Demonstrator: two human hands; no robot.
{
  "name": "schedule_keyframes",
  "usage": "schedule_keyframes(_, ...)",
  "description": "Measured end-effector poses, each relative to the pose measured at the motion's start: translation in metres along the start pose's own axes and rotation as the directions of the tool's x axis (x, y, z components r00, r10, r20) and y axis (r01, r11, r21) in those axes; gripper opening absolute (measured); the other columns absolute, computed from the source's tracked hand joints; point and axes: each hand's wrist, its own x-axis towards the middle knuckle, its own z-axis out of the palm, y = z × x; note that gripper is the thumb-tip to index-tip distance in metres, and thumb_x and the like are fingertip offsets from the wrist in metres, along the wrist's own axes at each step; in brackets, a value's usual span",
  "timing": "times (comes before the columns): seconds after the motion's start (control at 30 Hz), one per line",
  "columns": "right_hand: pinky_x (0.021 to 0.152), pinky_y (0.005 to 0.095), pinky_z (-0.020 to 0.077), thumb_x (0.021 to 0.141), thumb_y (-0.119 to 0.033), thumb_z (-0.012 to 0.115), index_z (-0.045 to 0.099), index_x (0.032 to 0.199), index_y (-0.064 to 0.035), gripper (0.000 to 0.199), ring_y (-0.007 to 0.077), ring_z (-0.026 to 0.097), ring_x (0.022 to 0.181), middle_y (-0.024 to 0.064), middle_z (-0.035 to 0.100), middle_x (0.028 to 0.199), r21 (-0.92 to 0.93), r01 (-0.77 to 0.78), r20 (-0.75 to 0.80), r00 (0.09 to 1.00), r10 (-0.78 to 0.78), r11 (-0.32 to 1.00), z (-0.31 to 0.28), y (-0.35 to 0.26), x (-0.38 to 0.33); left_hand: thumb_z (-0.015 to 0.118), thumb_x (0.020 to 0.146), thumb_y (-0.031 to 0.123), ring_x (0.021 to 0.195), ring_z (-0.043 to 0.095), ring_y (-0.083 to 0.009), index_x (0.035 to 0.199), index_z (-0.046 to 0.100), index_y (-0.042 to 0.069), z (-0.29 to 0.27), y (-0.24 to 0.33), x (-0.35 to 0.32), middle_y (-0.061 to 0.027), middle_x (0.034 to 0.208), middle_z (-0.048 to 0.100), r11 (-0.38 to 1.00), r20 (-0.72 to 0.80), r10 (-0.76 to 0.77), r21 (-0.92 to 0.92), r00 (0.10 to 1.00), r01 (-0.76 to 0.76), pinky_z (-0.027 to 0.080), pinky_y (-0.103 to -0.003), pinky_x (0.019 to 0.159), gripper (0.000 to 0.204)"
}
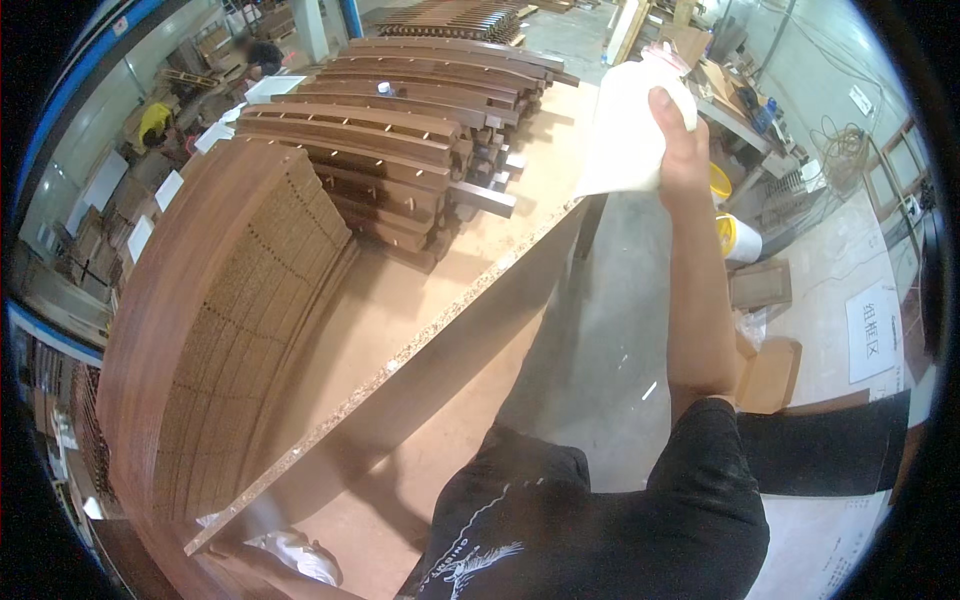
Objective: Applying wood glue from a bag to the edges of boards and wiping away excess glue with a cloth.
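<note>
Black sleeve (640, 520) lower centre; my right hand (680, 150) grips white cloth (625, 130) upper right; left hand unseen. Slat stacks (400, 140) on bench (420, 310) untouched.

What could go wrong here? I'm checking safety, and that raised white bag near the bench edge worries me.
The right hand alone holds the white bag high beyond the table edge; it could slip and fall to the floor. The stacked dark wooden pieces lie near that edge, so a swing might knock them.
</note>
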Motion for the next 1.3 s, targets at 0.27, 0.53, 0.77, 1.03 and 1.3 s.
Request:
schedule_keyframes(0.27, 0.076, 0.0279, 0.0523, 0.089, -0.039, 0.068, 0.063, 0.115, 0.0053, 0.052, 0.0151, 0.066, 0.087, 0.0097, 0.069, 0.099, 0.01, -0.003, 0.025, 1.0, 0.003, 1.0, -0.001, -0.001, -0.002, 0.054, 0.088, 0.063, 0.124, 0.046, -0.0409, 0.138, 0.033, -0.007, -0.002, 0.0, 0.003, -0.0317, 0.137, 0.04, 0.999, 0.006, -0.007, 0.036, 1.0, 0.007, 0.039, -0.051, 0.104, 0.089)
schedule_keyframes(0.53, 0.075, 0.027, 0.0521, 0.09, -0.036, 0.068, 0.063, 0.114, 0.0052, 0.049, 0.0136, 0.065, 0.086, 0.0085, 0.069, 0.098, 0.006, 0.0, 0.035, 0.999, -0.001, 1.0, -0.001, 0.002, -0.003, 0.05, 0.091, 0.061, 0.129, 0.042, -0.0406, 0.142, 0.028, -0.008, -0.002, 0.007, -0.003, -0.0313, 0.142, 0.035, 0.997, 0.011, -0.013, 0.072, 1.0, 0.012, 0.037, -0.05, 0.106, 0.088)
schedule_keyframes(0.77, 0.075, 0.0262, 0.0519, 0.089, -0.036, 0.069, 0.063, 0.115, 0.0051, 0.048, 0.0135, 0.065, 0.085, 0.0084, 0.069, 0.098, 0.016, 0.013, 0.055, 0.998, -0.014, 1.0, 0.002, 0.002, -0.004, 0.047, 0.093, 0.059, 0.132, 0.039, -0.0403, 0.144, 0.024, -0.008, -0.007, 0.01, -0.004, -0.031, 0.146, 0.031, 0.995, 0.015, -0.02, 0.101, 1.0, 0.018, 0.035, -0.049, 0.108, 0.087)
schedule_keyframes(1.03, 0.074, 0.0263, 0.0522, 0.089, -0.035, 0.07, 0.063, 0.114, 0.0053, 0.047, 0.0135, 0.065, 0.085, 0.0089, 0.069, 0.098, 0.007, 0.009, 0.071, 0.997, -0.01, 1.0, 0.003, -0.001, -0.005, 0.043, 0.096, 0.057, 0.136, 0.035, -0.04, 0.148, 0.019, -0.009, 0.0, 0.014, -0.006, -0.0307, 0.15, 0.026, 0.99, 0.017, -0.029, 0.137, 0.999, 0.026, 0.033, -0.048, 0.111, 0.087)
schedule_keyframes(1.3, 0.074, 0.026, 0.0525, 0.089, -0.034, 0.07, 0.064, 0.114, 0.0051, 0.047, 0.0129, 0.065, 0.085, 0.0088, 0.069, 0.098, 0.017, 0.006, 0.077, 0.997, -0.007, 1.0, 0.002, -0.001, -0.006, 0.042, 0.096, 0.057, 0.136, 0.036, -0.0398, 0.149, 0.019, -0.008, 0.004, 0.0, -0.004, -0.0297, 0.152, 0.023, 0.994, -0.046, -0.094, 0.048, 0.995, 0.096, 0.034, -0.047, 0.11, 0.087)
